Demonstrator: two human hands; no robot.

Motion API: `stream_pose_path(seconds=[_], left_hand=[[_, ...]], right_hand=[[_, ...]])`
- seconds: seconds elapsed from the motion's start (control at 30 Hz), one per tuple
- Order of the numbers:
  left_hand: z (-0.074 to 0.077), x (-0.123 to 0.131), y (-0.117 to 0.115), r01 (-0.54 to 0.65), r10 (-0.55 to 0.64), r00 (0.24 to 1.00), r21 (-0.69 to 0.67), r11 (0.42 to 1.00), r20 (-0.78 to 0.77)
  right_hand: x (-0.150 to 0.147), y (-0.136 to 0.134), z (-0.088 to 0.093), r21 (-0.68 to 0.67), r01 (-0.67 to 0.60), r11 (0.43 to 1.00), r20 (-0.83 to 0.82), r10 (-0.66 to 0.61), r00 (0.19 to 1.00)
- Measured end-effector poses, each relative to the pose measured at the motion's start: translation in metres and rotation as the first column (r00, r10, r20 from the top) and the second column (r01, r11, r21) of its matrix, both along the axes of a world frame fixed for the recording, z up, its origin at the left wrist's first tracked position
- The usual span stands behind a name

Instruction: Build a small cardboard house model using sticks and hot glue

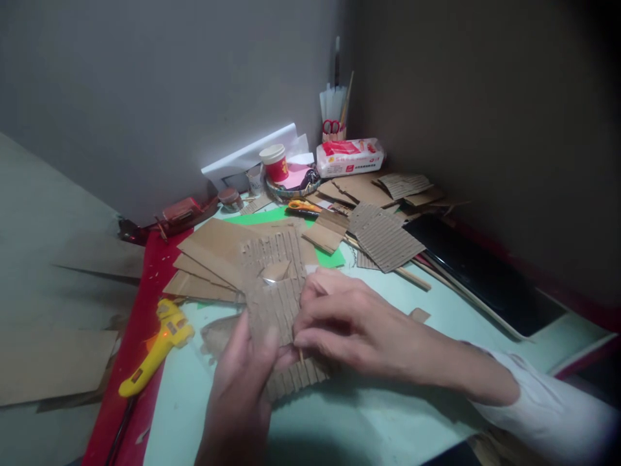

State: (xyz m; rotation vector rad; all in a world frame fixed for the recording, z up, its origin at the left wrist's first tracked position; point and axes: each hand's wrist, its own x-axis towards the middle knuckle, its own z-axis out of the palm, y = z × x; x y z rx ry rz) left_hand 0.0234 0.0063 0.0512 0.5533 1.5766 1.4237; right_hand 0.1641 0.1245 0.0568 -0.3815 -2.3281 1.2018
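A corrugated cardboard piece (274,307) stands tilted over the table, its ridged side toward me and a hole with a folded flap in its upper part. My left hand (247,369) grips it at the lower left, thumb across the ridges. At its right edge my right hand (344,317) is closed in a pinch. A thin wooden stick (301,355) pokes out below those fingertips; the rest of it is hidden by the hand. Beneath both hands lies another ridged cardboard section (301,378); whether it joins the held piece I cannot tell.
A yellow glue gun (158,349) with a small orange light lies left. Cardboard sheets (208,255) and cut pieces (385,236) spread behind my hands. A black tablet-like slab (485,272) lies right. A red-and-white cup (275,163), a tissue pack (350,157) and red-handled scissors (331,126) stand along the wall.
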Motion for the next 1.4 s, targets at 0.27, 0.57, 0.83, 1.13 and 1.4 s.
stream_pose_path(seconds=[0.27, 0.57, 0.83, 1.13, 1.4], left_hand=[[0.009, -0.003, 0.003, 0.081, -0.078, 0.989, -0.015, 0.997, 0.126], [0.006, 0.000, 0.001, 0.061, -0.060, 0.994, -0.020, 0.998, 0.086], [-0.012, -0.003, -0.001, 0.022, -0.027, 0.986, -0.030, 0.999, -0.165], [-0.005, -0.003, 0.001, 0.016, -0.028, 0.978, -0.062, 0.998, -0.207], [0.005, 0.001, 0.002, 0.025, -0.025, 1.000, -0.050, 0.998, -0.015]], right_hand=[[0.003, -0.001, 0.001, 0.012, 0.003, 1.000, 0.021, -0.003, 1.000], [0.000, -0.006, -0.001, 0.040, 0.018, 0.999, 0.023, -0.019, 1.000], [-0.003, -0.012, -0.002, 0.042, 0.087, 0.995, 0.037, -0.089, 0.995], [-0.005, -0.018, -0.004, 0.225, 0.072, 0.972, 0.045, -0.085, 0.995], [0.000, -0.003, -0.006, -0.016, 0.359, 0.933, -0.104, -0.359, 0.928]])
